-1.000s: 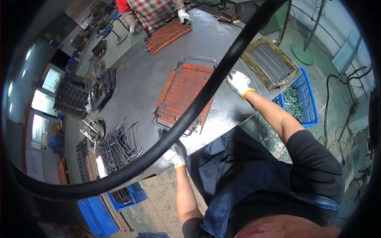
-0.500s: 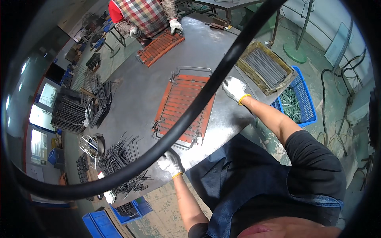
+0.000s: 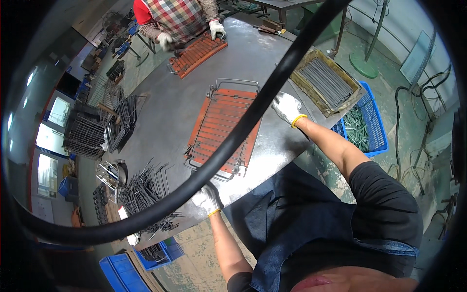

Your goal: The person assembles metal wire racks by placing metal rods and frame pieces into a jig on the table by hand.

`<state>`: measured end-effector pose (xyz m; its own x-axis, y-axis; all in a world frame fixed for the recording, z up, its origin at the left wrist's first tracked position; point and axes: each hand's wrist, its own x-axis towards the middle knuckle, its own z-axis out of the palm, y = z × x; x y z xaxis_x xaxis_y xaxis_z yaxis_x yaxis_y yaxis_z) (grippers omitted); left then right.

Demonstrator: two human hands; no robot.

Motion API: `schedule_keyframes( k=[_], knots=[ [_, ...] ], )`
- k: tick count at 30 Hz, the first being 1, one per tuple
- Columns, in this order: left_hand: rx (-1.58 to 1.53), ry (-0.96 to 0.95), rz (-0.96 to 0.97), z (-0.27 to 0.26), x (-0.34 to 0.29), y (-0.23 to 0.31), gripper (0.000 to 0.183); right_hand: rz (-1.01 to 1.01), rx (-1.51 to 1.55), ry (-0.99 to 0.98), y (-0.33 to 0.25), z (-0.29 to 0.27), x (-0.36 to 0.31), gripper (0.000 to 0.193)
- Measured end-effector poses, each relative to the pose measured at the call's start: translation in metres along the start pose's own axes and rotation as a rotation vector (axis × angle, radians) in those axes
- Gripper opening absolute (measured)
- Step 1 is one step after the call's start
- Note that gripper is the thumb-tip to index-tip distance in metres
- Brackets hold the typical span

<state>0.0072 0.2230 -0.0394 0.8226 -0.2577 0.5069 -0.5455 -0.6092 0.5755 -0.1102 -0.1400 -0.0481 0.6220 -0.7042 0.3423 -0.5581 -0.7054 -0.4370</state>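
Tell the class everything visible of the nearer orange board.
The orange board looks ridged and four-sided, scuffed dark in places. Thin metal rods cross it, and wire loops stick out past both ends. It lies on the grey table. A black bar hides part of it, so contact with the left hand or right hand is unclear.

Holds gloved left hand (image 3: 206, 197) and gloved right hand (image 3: 288, 108) over a metal table (image 3: 160, 112). Has an orange slatted fixture (image 3: 219, 125) beyond the left fingers, bent rods (image 3: 141, 191) left of them, a tray (image 3: 315, 93) of straight rods (image 3: 326, 78) right of the right fingers.
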Motion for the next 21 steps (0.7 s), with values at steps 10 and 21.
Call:
schedule_keyframes(
  k=[10,21],
  knots=[
    [0.038,0.060,-0.058,0.005,-0.001,-0.002,0.031,-0.030,0.071,0.051,0.001,0.002,-0.002,0.022],
    [-0.596,-0.061,-0.533,0.006,0.018,-0.006,0.048,-0.102,0.054,0.024,0.002,-0.011,-0.020,0.026]
  ],
)
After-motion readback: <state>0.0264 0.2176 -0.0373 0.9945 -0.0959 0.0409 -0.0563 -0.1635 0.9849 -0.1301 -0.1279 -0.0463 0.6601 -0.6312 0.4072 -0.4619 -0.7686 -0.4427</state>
